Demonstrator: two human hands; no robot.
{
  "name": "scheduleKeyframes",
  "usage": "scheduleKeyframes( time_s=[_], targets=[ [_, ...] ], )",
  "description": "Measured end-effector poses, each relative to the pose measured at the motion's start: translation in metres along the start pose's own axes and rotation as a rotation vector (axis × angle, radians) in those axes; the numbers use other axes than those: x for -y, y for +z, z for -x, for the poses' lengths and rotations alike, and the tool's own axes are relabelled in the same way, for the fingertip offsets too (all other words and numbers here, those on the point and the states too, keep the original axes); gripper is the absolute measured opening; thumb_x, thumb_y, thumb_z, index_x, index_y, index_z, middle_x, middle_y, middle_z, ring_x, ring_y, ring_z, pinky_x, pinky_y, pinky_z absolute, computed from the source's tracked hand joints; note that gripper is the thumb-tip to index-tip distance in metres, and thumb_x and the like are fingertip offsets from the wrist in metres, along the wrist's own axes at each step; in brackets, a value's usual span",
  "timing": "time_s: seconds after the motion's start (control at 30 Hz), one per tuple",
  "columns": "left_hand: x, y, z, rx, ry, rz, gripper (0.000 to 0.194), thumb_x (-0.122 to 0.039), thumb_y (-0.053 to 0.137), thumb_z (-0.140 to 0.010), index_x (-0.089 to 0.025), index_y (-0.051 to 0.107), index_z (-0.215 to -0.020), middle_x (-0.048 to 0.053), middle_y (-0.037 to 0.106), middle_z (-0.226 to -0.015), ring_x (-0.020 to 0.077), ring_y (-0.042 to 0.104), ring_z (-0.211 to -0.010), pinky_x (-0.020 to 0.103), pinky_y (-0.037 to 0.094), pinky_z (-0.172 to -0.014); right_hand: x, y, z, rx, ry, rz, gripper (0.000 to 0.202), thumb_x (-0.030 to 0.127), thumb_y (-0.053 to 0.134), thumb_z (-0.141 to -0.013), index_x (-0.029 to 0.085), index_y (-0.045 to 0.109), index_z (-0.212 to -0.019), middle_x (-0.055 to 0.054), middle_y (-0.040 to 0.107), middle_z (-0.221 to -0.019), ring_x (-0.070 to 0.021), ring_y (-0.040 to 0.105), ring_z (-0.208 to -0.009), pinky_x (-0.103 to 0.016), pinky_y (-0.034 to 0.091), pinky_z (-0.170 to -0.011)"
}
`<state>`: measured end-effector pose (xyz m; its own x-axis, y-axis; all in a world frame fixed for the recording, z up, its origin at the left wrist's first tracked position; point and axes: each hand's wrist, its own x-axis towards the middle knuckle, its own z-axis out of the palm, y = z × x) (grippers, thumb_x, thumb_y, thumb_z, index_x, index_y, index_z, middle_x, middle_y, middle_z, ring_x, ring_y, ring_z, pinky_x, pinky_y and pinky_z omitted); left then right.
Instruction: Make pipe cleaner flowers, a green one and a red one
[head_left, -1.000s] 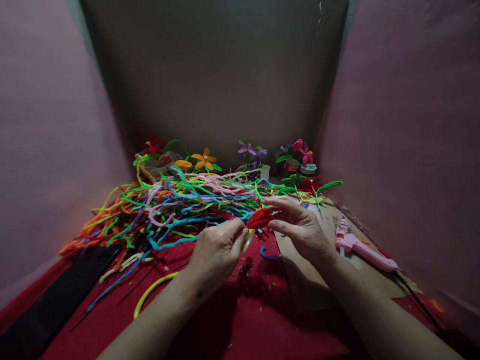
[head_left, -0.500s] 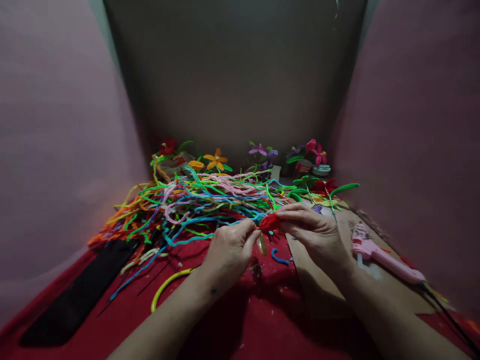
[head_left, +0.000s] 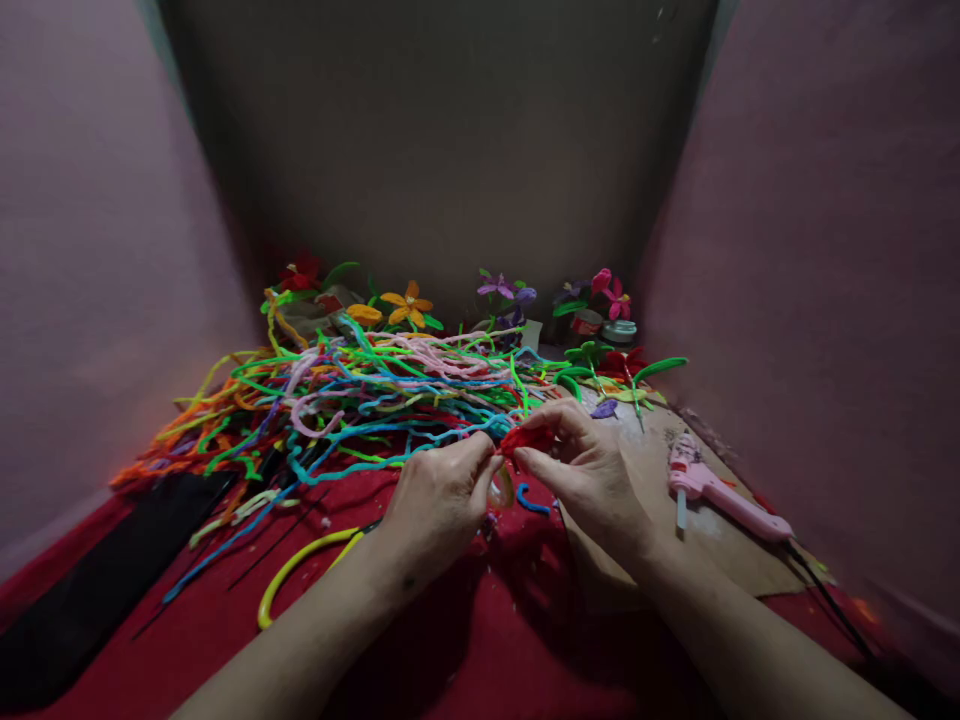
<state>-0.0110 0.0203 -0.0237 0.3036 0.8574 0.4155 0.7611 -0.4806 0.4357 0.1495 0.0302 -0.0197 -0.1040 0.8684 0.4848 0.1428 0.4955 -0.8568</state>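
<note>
Both hands meet over the red cloth, working on a red pipe-cleaner petal. My left hand pinches its narrow left end between thumb and finger. Around the looped body of the petal, the fingers and thumb of my right hand are closed. Just below the fingertips lies a ring-shaped roll of tape, partly hidden by the left hand. A short curled blue pipe cleaner rests beside it. Yellow-handled scissors or pliers lie partly under my left forearm.
A big heap of coloured pipe cleaners spreads behind the hands. At right, a pink glue gun sits on a cardboard sheet, its cord trailing right. Finished flowers stand along the back. A long black object lies at left.
My right fingers have curled further round the red petal, with the thumb now pressing on it from below. The whole scene has shifted left as the head turned slightly.
</note>
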Motion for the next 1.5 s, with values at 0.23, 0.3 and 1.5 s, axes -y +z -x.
scheduleKeyframes(
  time_s=[0.23, 0.3, 1.5],
  targets=[
    [-0.003, -0.004, -0.002, 0.035, -0.065, 0.085, 0.017, -0.023, 0.046, -0.084, -0.018, 0.054, -0.069, -0.003, 0.051, -0.057, 0.0093, 0.044, -0.051, 0.021, 0.03, -0.054, 0.003, -0.005, -0.002, 0.012, -0.088, 0.04, 0.009, 0.013, 0.064, -0.072, 0.021, 0.066, -0.077, -0.002, 0.056, -0.079, -0.0154, 0.053, -0.076, -0.028, 0.046, -0.065],
    [-0.004, -0.007, -0.004, 0.04, -0.09, 0.126, 0.017, -0.023, 0.047, -0.083, -0.018, 0.055, -0.069, -0.004, 0.052, -0.057, 0.0093, 0.045, -0.052, 0.021, 0.031, -0.055, 0.001, -0.008, -0.003, 0.038, -0.101, -0.013, 0.012, 0.014, 0.063, -0.073, 0.022, 0.069, -0.079, -0.003, 0.056, -0.081, -0.0157, 0.054, -0.079, -0.029, 0.046, -0.067],
    [-0.004, -0.018, -0.009, 0.126, -0.162, 0.341, 0.025, -0.031, 0.047, -0.079, -0.016, 0.053, -0.06, -0.005, 0.042, -0.053, 0.0087, 0.038, -0.052, 0.02, 0.029, -0.051, -0.018, -0.016, -0.013, 0.071, 0.11, -0.559, 0.007, 0.015, 0.069, -0.067, 0.02, 0.07, -0.07, 0.001, 0.059, -0.07, -0.0079, 0.052, -0.051, -0.023, 0.041, -0.048]
  ],
)
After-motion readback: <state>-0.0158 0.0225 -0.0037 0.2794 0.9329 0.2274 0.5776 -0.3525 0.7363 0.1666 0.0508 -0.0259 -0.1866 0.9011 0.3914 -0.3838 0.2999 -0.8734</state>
